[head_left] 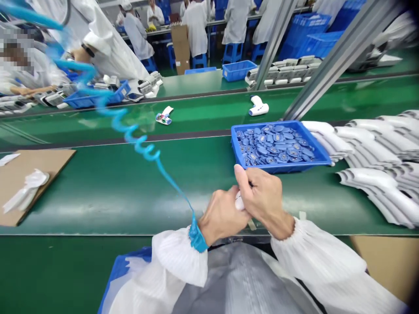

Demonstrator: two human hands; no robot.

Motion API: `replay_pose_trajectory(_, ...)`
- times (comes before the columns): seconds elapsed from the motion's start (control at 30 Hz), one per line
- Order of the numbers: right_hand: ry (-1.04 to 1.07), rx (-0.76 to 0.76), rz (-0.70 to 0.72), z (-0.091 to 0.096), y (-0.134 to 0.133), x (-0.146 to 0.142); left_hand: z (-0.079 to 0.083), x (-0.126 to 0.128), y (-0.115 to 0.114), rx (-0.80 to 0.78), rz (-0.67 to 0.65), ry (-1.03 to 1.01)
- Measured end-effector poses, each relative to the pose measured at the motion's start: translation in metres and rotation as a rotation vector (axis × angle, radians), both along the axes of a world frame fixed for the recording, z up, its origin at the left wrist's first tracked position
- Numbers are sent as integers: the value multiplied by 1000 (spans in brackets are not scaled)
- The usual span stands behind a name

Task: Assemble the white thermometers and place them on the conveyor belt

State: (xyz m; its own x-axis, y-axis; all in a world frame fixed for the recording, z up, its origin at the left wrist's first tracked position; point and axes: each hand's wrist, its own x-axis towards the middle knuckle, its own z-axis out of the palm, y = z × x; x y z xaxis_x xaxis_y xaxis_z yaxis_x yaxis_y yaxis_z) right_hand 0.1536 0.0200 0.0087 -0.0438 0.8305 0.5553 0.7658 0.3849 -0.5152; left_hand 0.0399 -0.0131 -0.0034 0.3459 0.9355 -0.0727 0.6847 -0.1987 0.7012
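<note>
White sleeves framed the lap, and just beyond them both hands met over the near edge of the green desk. Between them sat a small white part, mostly hidden, its long axis unreadable. The left hand clenched it from the left, and the right hand gripped over it, thumb raised. Straight beyond the right hand, near it, lay a blue tray of small blue pieces. White housings were stacked farther right.
</note>
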Motion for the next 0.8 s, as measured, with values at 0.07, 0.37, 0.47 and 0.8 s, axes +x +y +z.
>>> replay_pose_trajectory(0.07, -45, -11, 8, -1, -1, -2, 0, 1, -2, -9, 1, 65)
replay_pose_trajectory(0.37, 270, -156, -95, 9, 2, 8, 4, -4, -3, -76, 103, -224)
replay_pose_trajectory(0.47, 156, -220, -21, 6, -5, 7, 1, -2, -8, -75, 100, -243)
replay_pose_trajectory(0.8, -178, -265, 106, 22, 83, 54, 21, -74, -7, 122, 253, -20)
